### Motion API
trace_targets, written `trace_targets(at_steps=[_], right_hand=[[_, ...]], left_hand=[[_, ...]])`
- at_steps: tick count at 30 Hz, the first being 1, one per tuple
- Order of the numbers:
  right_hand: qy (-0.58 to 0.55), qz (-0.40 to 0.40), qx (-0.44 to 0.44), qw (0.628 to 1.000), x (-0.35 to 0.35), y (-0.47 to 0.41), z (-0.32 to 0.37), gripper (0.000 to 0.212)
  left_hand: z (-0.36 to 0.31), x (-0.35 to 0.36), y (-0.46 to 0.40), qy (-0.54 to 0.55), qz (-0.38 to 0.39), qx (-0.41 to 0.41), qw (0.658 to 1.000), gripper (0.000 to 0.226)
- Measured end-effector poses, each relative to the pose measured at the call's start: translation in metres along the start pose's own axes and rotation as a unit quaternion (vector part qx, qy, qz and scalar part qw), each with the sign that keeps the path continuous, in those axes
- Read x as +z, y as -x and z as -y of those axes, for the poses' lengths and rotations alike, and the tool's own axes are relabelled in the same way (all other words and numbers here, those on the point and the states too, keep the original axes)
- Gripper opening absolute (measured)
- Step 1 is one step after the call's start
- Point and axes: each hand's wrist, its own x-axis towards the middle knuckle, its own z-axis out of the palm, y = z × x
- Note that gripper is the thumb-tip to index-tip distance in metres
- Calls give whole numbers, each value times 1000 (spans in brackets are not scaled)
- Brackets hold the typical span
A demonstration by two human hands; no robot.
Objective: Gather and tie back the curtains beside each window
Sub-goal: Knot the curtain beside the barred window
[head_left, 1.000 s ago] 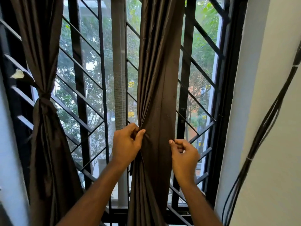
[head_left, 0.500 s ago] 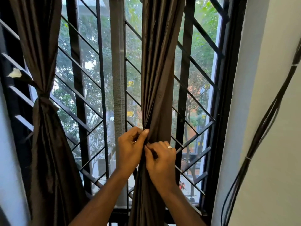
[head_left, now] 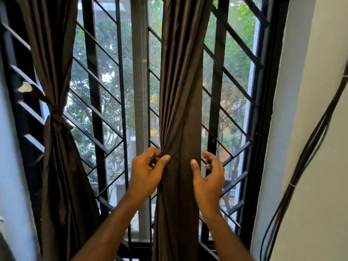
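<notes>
Hanging between two raised hands, a dark brown curtain [head_left: 180,110] is bunched into folds. The left hand [head_left: 147,172] pinches its gathered edge; the right hand [head_left: 208,176] spreads loosely curled fingers, thumb pressing the fabric. Left of both hands hangs a second curtain [head_left: 56,147], already knotted, against the black window grille [head_left: 231,76].

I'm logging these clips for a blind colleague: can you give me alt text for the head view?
Two bare hands gather a brown curtain hanging before a barred window: the left hand pinches its folds, and the right hand rests its thumb on the cloth with fingers spread. To the left, a second curtain is already tied back; dark cables run down the right-hand wall.
</notes>
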Motion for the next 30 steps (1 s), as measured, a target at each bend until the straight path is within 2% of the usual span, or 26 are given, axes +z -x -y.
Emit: trace_targets(at_steps=[2, 4, 6, 9, 12, 16, 18, 26, 30], right_hand=[[-35, 47, 98, 993, 0, -7, -4, 41], [-53, 75, 112, 989, 2, -8, -9, 27], [-31, 61, 72, 995, 0, -5, -9, 3], [-12, -14, 59, 998, -2, -4, -10, 17], [0, -51, 37, 998, -3, 1, -2, 25], [117, 29, -160, 980, 4, 29, 7, 12], [156, 60, -198, 966, 10, 33, 11, 11], [151, 95, -198, 964, 20, 36, 13, 12], [136, 111, -193, 965, 25, 38, 16, 16]], left_hand=[[0, -2, 0, -7, 0, 3, 1000, 22], [3, -2, 0, -20, -3, 7, 1000, 24], [5, -1, 1, -44, -14, 11, 999, 23], [9, 0, -2, -112, -34, 20, 993, 21], [13, 4, -5, -166, -44, 34, 985, 23], [13, 16, -2, -168, -73, 37, 982, 21], [12, 22, 0, -164, -60, 43, 984, 18], [12, 18, 2, -39, -13, 2, 999, 28], [8, 16, 3, -27, -14, 17, 999, 34]])
